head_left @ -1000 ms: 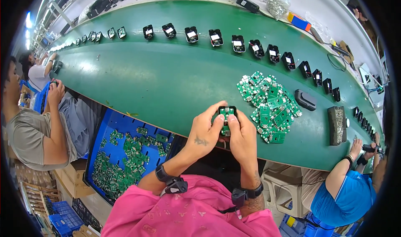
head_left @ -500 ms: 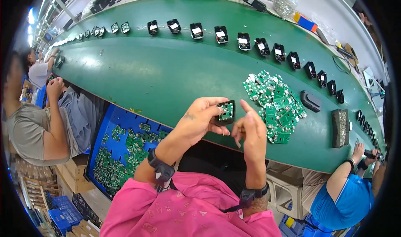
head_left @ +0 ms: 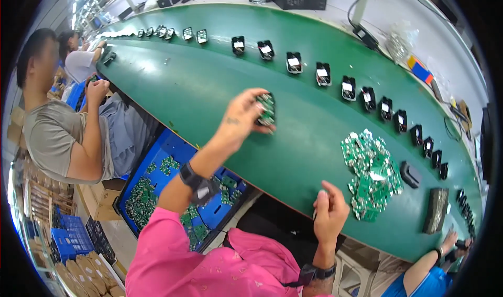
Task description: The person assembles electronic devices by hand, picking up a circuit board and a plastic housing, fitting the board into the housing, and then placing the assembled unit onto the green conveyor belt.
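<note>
The left arm stretches forward and up over the green desk (head_left: 199,87), elbow bent, a dark watch (head_left: 198,184) on the wrist. The left hand (head_left: 242,113) grips a small black housing with a green circuit board (head_left: 266,109) set in it, pinched between thumb and fingertips and held just above the desk surface, well short of the row of black housings (head_left: 319,74) that runs along the far side.

The right hand (head_left: 330,216) sits low at the near edge of the desk, wrist bent, fingers loosely curled with the thumb raised. Something pale shows at its fingertips, too small to tell what, so I cannot tell whether it holds anything. It lies near the pile of green boards (head_left: 371,174), not touching it. A dark strap wraps that wrist too.

Half a second ago both hands were together in front of the chest, the left holding the piece beside the right's spread fingers. Since then the left has carried the piece out over the desk and the right has dropped to the edge.

A blue tray (head_left: 173,150) of boards stands below the desk at the left, beside a seated person in a grey shirt (head_left: 52,140).
</note>
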A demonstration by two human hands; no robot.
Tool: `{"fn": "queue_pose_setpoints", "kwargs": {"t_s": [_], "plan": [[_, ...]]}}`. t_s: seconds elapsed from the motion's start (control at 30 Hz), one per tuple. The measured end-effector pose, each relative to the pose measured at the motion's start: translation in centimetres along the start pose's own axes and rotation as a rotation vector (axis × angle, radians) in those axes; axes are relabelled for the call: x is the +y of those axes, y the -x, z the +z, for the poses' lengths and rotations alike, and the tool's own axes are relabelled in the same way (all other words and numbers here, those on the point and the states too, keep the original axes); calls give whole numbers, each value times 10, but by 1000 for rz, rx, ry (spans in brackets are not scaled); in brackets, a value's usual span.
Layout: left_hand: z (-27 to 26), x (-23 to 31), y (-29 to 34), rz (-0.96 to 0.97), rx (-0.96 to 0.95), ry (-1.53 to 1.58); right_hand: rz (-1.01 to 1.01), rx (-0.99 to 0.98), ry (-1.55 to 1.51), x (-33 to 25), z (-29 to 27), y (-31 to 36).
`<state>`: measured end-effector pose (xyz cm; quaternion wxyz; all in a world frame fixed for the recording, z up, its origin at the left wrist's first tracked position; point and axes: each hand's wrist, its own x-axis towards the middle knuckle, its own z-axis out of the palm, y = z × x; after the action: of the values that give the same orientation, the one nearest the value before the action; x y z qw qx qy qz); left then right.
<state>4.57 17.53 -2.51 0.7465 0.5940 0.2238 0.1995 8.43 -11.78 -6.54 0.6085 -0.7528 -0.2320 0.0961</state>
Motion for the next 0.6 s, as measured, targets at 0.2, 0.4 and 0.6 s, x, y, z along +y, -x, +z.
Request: {"fn": "queue_pose_setpoints", "kwargs": {"t_s": [0.2, 0.4, 0.6], "plan": [[-148, 30, -141, 319, 529, -712, -118, 14, 216, -13, 9, 1], [-228, 27, -254, 504, 651, -1205, -81, 19, 239, -14, 18, -2], [-215, 28, -274, 262, 695, -1517, -94, 38, 293, -10, 19, 2]]}}
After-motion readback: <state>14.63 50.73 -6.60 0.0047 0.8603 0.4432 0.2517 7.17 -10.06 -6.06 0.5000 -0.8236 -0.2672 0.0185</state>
